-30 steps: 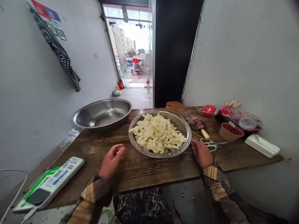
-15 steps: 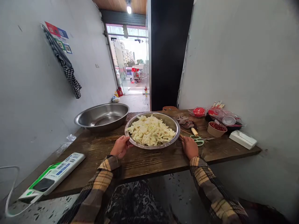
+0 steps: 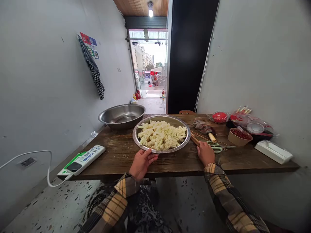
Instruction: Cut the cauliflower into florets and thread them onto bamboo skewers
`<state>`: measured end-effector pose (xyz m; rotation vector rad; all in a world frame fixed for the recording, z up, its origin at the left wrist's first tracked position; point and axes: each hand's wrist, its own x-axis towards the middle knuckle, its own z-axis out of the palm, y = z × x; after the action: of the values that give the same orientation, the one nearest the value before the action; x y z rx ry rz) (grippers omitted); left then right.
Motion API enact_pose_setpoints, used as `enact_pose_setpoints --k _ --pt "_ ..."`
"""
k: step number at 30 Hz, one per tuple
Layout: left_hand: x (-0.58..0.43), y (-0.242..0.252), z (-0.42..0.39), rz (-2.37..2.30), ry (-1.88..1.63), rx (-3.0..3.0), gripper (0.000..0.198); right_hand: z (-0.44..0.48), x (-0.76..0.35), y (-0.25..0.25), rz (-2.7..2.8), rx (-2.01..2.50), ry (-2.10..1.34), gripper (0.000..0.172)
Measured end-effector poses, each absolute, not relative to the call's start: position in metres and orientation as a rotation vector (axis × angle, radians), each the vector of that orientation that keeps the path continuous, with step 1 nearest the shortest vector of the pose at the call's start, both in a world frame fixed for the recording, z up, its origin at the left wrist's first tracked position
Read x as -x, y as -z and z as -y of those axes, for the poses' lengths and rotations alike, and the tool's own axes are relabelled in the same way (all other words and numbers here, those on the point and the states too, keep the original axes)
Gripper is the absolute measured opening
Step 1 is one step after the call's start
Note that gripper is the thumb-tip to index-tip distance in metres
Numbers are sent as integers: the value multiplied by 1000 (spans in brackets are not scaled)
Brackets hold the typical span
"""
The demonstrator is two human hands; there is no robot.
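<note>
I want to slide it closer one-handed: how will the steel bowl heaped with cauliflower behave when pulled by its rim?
Probably heavy: the steel bowl is wide and piled with cauliflower. Being shallow, it should slide on the wooden table rather than tip when the left hand pulls its near rim. Lifted by one edge, loose florets might spill.

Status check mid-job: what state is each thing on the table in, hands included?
Cauliflower bowl: full of florets, upright.
Steel basin: empty, upright.
Left hand: gripping the bowl's near rim.
Right hand: palm down at skewers, grip unclear.
Scissors: closed, lying flat.
Paper cup: open, red contents.
Power strip: cord attached, at table edge.
</note>
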<state>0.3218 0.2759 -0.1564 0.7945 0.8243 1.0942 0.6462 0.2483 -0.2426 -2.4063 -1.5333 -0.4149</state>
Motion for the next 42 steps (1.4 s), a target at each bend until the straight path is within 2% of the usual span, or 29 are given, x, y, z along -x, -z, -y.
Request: enact_pose_setpoints --k 18,23,25,30,35,38,42 --pt "-320 166 -274 -787 -1052 -868 27 -249 -654 254 1651 2320 441 31" --pt "-319 167 -274 -809 -1020 -887 31 -255 -665 258 1665 2366 438 50" --pt "-317 165 -273 -842 -973 -896 32 -260 -671 251 1732 2393 358 51" --pt "-301 152 -266 -739 -576 -1164 37 -279 -676 224 1776 2366 78 32" --pt "-289 137 -267 -585 -209 -1584 38 -293 -668 220 1639 2378 -25 12" --pt "-300 132 -275 -527 -172 -1610 43 -292 -676 221 1476 2360 -90 9" --pt "-324 130 -290 -423 -142 -1532 42 -284 -696 218 1156 2261 -198 15"
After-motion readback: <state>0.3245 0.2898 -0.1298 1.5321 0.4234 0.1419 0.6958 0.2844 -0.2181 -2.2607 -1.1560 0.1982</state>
